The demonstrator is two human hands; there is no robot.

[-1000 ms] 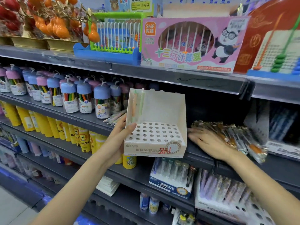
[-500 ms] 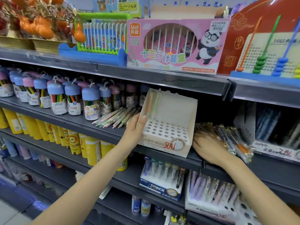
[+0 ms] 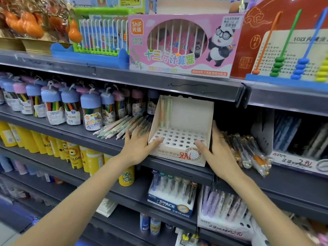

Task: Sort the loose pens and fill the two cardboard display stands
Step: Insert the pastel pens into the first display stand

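Presently: white cardboard display stand (image 3: 179, 139) seated on middle shelf (image 3: 71, 134), front edge overhanging. Left hand (image 3: 137, 148) and right hand (image 3: 215, 150) flat against its 2 sides, fingers straight, thumbs over perforated top. 2 pens (image 3: 165, 110) upright in rear-left holes. Loose pens (image 3: 124, 126) piled immediately left; bagged pens (image 3: 248, 153) right.

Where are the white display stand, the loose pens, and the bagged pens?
white display stand (image 3: 179, 139), head view, on its holed deck.
loose pens (image 3: 122, 126), head view, on the pile's middle.
bagged pens (image 3: 248, 150), head view, on the bundle's middle.
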